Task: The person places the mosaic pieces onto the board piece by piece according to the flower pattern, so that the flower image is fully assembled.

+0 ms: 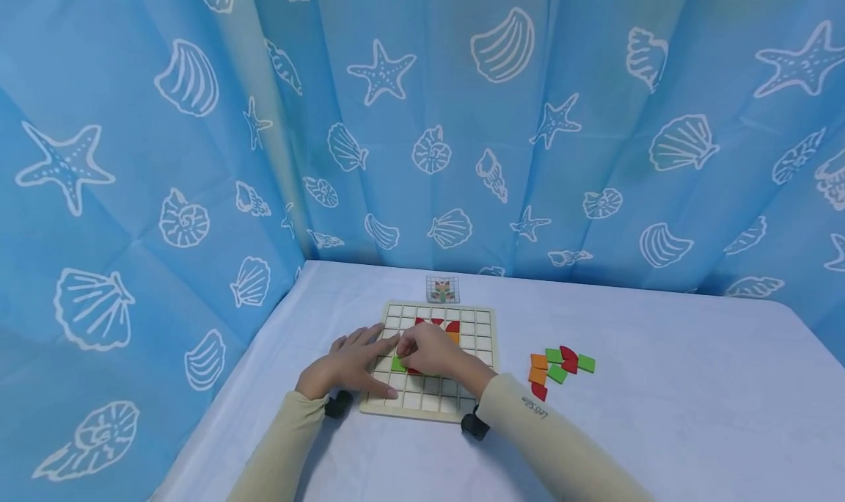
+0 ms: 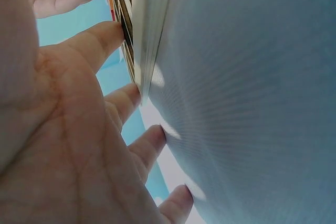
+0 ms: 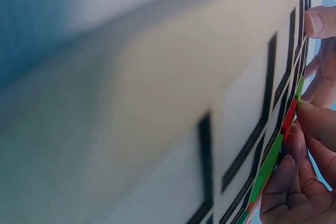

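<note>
A pale square grid board point(image 1: 428, 416) lies on the table, with red, orange and green tiles in its middle cells. My right hand point(image 1: 432, 349) is over the middle of the board, fingers curled, thumb and fingertips pinching at a green tile point(image 1: 397, 365). In the right wrist view those fingertips meet the green tile point(image 3: 300, 86) beside a red tile point(image 3: 289, 117); the fingers partly hide the contact. My left hand point(image 1: 350, 366) spreads its fingers over the board's left edge, thumb on the grid. In the left wrist view, its outer fingertips point(image 2: 178, 199) touch the tablecloth.
Several loose tiles lie right of the board, including an orange tile point(image 1: 538, 376), a green tile point(image 1: 586, 364) and a red tile point(image 1: 538, 392). A small pattern card point(image 1: 442, 290) lies behind the board. A blue seashell curtain point(image 1: 409, 179) hangs behind the white table point(image 1: 660, 399).
</note>
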`<state>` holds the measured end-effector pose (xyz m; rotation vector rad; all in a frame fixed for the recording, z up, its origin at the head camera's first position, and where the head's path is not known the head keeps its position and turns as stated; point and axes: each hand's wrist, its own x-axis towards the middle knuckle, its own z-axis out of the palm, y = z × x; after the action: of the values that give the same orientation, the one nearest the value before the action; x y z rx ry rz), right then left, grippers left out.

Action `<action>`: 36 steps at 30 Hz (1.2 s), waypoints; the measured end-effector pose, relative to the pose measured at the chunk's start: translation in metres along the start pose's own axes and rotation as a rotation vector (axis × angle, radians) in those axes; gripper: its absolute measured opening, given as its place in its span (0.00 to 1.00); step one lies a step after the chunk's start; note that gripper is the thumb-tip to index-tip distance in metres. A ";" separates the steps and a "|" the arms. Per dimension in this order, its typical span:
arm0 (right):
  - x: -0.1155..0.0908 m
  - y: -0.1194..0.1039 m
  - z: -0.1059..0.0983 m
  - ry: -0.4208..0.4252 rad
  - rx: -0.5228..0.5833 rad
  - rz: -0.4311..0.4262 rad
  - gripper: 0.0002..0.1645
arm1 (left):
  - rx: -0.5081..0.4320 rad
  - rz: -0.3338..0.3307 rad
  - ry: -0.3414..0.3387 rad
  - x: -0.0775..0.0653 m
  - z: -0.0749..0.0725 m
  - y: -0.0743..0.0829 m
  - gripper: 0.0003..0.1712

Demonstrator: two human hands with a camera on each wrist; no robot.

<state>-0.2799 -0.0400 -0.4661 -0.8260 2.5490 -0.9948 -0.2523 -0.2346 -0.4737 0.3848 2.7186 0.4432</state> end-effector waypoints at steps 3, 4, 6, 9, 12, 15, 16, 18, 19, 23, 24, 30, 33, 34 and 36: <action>0.000 0.000 0.000 0.001 0.009 -0.015 0.02 | -0.002 -0.006 0.000 0.000 0.000 0.001 0.60; 0.000 0.000 0.000 0.001 0.011 -0.018 0.02 | -0.003 -0.006 0.000 0.000 0.000 0.001 0.60; 0.000 0.001 0.000 0.000 0.006 -0.018 0.02 | -0.007 -0.004 0.001 -0.001 -0.001 0.001 0.60; 0.000 0.002 0.000 -0.004 -0.006 -0.016 0.02 | -0.013 -0.001 0.000 -0.001 -0.001 0.003 0.59; -0.001 0.002 -0.001 -0.014 -0.001 0.007 0.03 | -0.014 0.002 -0.003 -0.002 -0.001 0.004 0.59; -0.001 0.002 -0.004 -0.018 0.031 0.023 0.05 | -0.014 0.006 -0.006 -0.001 -0.001 0.003 0.59; -0.002 0.002 -0.006 -0.019 0.048 0.026 0.06 | -0.014 0.007 -0.005 -0.002 -0.002 0.003 0.59; -0.003 0.003 -0.008 -0.015 0.077 0.016 0.08 | -0.015 0.009 -0.004 -0.002 -0.002 0.002 0.59; -0.004 0.004 -0.010 -0.011 0.090 0.005 0.08 | -0.013 0.009 -0.004 -0.002 -0.002 0.002 0.59; -0.008 0.008 -0.018 -0.003 0.120 -0.026 0.10 | -0.015 0.005 -0.005 -0.002 -0.003 0.001 0.60; -0.009 0.010 -0.020 -0.003 0.122 -0.029 0.10 | -0.014 0.003 -0.006 -0.002 -0.004 0.001 0.60; -0.016 0.020 -0.033 -0.003 0.137 -0.014 0.11 | -0.006 -0.009 0.006 -0.001 -0.004 0.002 0.60; -0.023 0.026 -0.039 0.005 0.132 0.012 0.11 | -0.017 -0.008 0.000 -0.004 -0.002 0.003 0.60; -0.025 0.029 -0.041 0.013 0.122 0.020 0.11 | -0.021 -0.007 -0.001 -0.004 -0.002 0.003 0.60; -0.028 0.033 -0.047 0.029 0.114 0.034 0.11 | -0.022 -0.009 -0.001 -0.005 -0.002 0.004 0.60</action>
<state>-0.2916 0.0215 -0.4536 -0.7392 2.4946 -1.1372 -0.2479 -0.2327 -0.4685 0.3663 2.7115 0.4696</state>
